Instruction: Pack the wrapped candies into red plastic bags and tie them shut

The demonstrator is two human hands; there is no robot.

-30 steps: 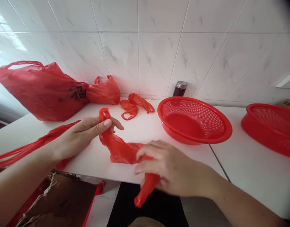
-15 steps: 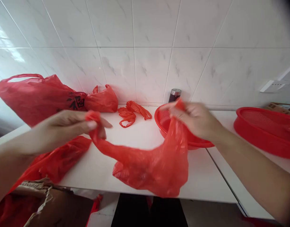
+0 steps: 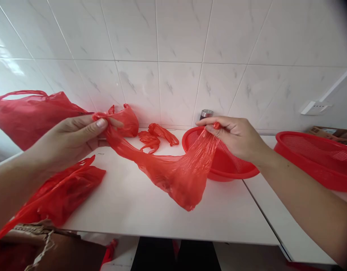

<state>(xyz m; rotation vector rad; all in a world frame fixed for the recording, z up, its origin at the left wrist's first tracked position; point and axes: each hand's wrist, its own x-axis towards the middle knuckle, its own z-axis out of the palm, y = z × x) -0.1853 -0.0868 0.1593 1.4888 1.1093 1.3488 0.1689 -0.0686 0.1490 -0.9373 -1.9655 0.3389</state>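
A thin red plastic bag [image 3: 176,173] hangs stretched between my two hands above the white counter [image 3: 133,203]. My left hand [image 3: 74,141] pinches one end of it at the left, thumb against fingers. My right hand [image 3: 235,137] pinches the other end, raised in front of a red mesh basket [image 3: 241,167]. The bag's body sags in the middle, its lowest fold just over the countertop.
A large red bag [image 3: 29,114] with a smaller knotted one [image 3: 128,118] lies at the back left, another red bag [image 3: 60,194] at the front left edge, a crumpled one [image 3: 156,136] by the tiled wall. A dark metal-capped cylinder [image 3: 205,114] and second red basket [image 3: 317,158] stand right.
Both hands lifted the bag off the counter and pulled it apart. My right hand rose from the counter's front edge to in front of the basket. The bag now hangs taut and higher.
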